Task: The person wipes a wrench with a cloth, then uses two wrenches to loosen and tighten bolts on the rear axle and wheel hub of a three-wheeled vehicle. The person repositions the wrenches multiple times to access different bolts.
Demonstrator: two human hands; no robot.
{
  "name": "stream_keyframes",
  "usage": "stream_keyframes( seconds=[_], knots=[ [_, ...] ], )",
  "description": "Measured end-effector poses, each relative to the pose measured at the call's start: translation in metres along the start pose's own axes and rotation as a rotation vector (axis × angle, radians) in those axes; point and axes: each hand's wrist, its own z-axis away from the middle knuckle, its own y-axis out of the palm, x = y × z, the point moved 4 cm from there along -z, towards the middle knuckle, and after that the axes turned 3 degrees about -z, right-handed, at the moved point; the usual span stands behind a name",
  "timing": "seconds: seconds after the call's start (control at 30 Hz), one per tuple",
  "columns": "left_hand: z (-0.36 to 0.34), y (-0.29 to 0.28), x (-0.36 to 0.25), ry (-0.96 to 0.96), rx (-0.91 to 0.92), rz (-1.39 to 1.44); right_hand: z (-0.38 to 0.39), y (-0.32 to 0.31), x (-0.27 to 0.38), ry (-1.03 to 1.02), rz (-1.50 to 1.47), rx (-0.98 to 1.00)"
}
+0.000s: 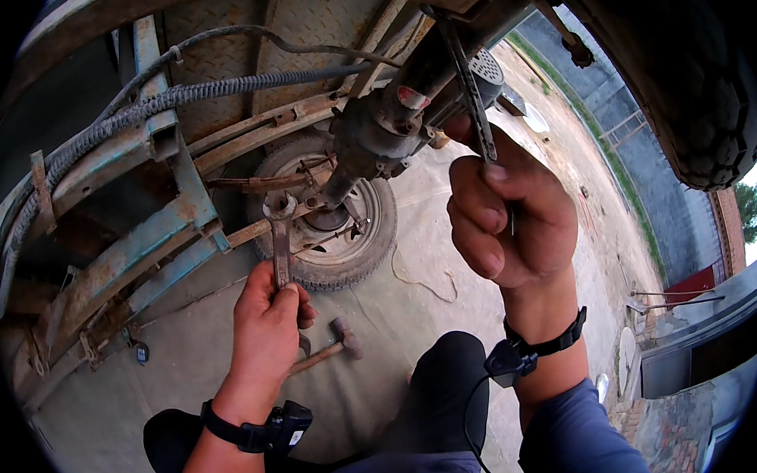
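My left hand (266, 317) is closed around a metal wrench (281, 238), its open jaw pointing up in front of the wheel. The jaw appears free of any nut. Higher up on the right, my right hand (520, 215) has its fingers curled and its thumb pressed against the lower end of a dark, slim metal bar (472, 92). That bar slants up toward the vehicle's underside; its upper end is hard to make out. Left of the bar is a dirty metal axle housing (376, 132). Behind the wrench stands a wheel with a pale rim (381, 215).
A hammer (345, 336) lies on the concrete between my knees and the wheel. Rusty blue frame rails (148, 224) and a corrugated hose (205, 93) run along the left. A large treaded tire (708, 95) overhangs the upper right. A thin cord (420, 283) lies on the ground.
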Motion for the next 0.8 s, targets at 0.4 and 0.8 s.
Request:
stream_keyframes(
  seconds=[0.4, 0.8],
  knots=[
    [0.041, 0.038, -0.02, -0.056, -0.02, -0.066, -0.005, 0.003, 0.008, 0.112, 0.264, 0.006],
    [0.101, 0.016, -0.091, 0.656, -0.505, -1.077, -0.008, -0.011, 0.002, 0.092, 0.167, 0.176]
  ],
)
